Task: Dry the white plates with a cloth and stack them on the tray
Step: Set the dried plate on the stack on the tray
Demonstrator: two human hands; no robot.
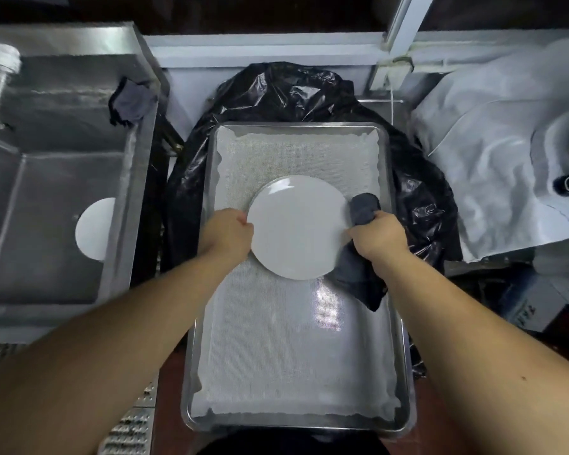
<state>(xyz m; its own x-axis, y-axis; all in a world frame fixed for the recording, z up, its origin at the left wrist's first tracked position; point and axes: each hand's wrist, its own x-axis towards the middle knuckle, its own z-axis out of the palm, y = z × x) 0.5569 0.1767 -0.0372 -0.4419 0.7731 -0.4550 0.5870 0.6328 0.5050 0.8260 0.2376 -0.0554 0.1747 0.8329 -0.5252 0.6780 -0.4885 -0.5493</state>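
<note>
A white plate [298, 226] is held above the middle of a metal tray [396, 382], which is lined with a pale mesh mat [286, 349]. The plate's left rim is gripped by the left hand [231, 232], its fingers curled round the edge. The right rim is held by the right hand [380, 236], which is clamped on a dark grey cloth [362, 244]; the cloth is bunched above the fist and hangs down below it, over the tray's right side. Whether the plate touches the mat cannot be told. The tray is set on a black plastic bag [289, 90]. To the left, a second white plate [96, 228] is seen inside a steel sink [46, 192], partly hidden by the sink's wall, and a dark rag [132, 101] is draped over the sink's far corner. White sheeting [493, 159] is spread at the right.
</note>
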